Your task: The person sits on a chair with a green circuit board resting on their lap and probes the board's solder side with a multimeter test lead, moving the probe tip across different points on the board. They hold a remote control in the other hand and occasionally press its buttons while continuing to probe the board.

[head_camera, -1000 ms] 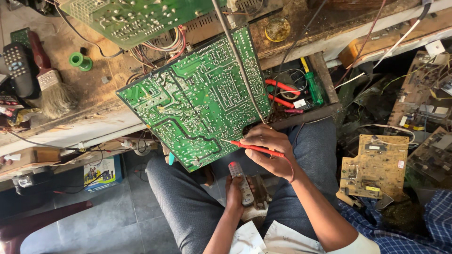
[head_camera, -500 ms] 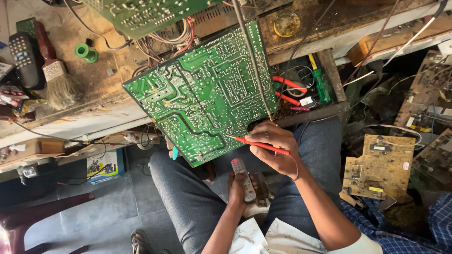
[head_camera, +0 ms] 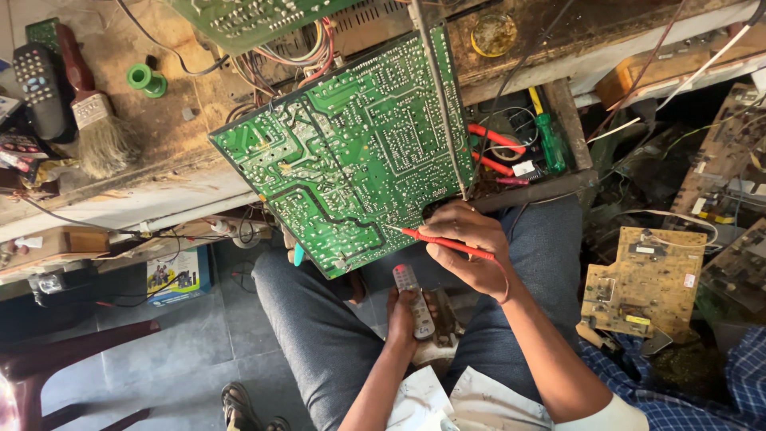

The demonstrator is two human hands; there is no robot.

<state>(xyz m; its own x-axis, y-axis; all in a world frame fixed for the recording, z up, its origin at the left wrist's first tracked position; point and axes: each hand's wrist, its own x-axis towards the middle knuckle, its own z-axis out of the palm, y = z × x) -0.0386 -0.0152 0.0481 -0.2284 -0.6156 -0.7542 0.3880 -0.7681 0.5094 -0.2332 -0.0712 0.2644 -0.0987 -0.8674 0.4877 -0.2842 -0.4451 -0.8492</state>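
A large green circuit board (head_camera: 351, 152) leans solder side up against the workbench edge, over my knees. My right hand (head_camera: 471, 251) grips a red test probe (head_camera: 443, 242) like a pen, and its tip touches the board near the lower right edge. Lower down, between my thighs, my left hand (head_camera: 403, 319) holds a small grey remote control (head_camera: 413, 299) upright. A thin metal rod (head_camera: 439, 104) runs down across the board's right side to just above my right hand.
On the wooden workbench (head_camera: 183, 136) lie a brush (head_camera: 92, 120), a black remote (head_camera: 40, 88) and a green spool (head_camera: 146, 78). A drawer (head_camera: 523, 152) holds screwdrivers and red probes. Tan circuit boards (head_camera: 642, 283) are piled at the right. A box (head_camera: 177, 275) sits on the floor.
The view has shifted a little, so the board sits higher and further right in frame. My right hand keeps the probe tip on the board; my left hand still holds the remote.
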